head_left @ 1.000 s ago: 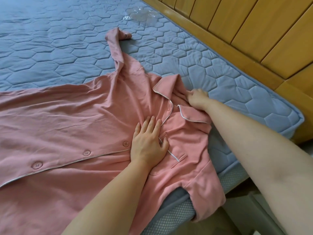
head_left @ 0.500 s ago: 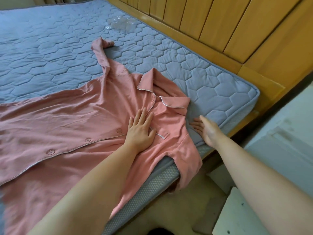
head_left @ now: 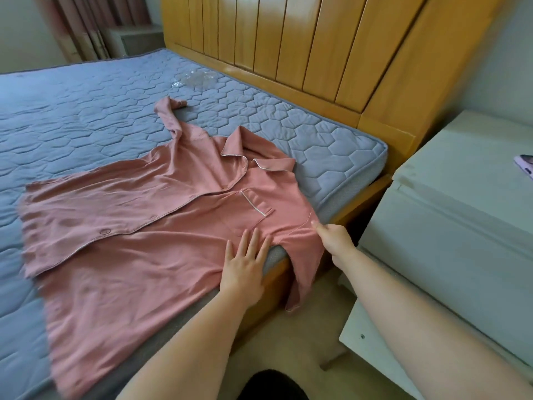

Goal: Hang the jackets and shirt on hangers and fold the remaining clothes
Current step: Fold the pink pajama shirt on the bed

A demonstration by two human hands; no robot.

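Pink shirt [head_left: 129, 226] on mattress [head_left: 86, 111], left hand [head_left: 245, 269] flat atop, sleeve [head_left: 300, 272] in pinch of right hand [head_left: 334, 239]

The left hand [head_left: 245, 264] lies flat, fingers spread, on the pink pajama shirt [head_left: 129, 226], which the right hand [head_left: 334, 239], curled just to its right, pinches.

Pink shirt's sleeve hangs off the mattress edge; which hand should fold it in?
Right, probably: the right hand grips the pink shirt at that sleeve; the left hand lies flat, pinning the body.
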